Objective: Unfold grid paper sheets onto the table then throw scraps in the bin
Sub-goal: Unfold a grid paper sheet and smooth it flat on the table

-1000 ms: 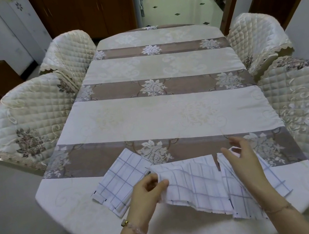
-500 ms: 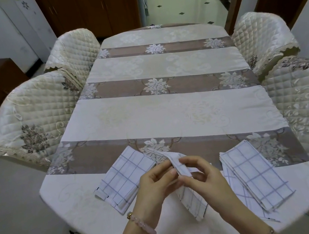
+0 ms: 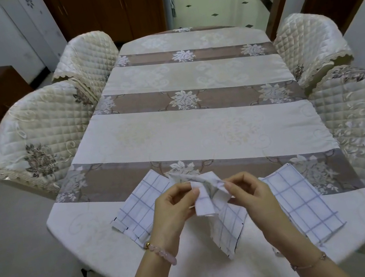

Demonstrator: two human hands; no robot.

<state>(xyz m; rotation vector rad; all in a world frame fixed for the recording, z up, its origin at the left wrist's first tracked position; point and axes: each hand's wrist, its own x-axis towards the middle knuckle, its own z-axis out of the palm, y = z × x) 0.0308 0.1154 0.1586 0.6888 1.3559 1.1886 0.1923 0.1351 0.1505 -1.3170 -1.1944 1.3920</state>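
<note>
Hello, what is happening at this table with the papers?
A person is working on grid paper at a covered table. Both hands, the left hand and the right hand, pinch the top of one folded sheet and hold it up above the near edge; its lower part hangs down. Two more folded sheets lie flat: the left sheet and the right sheet. No bin shows near the table.
</note>
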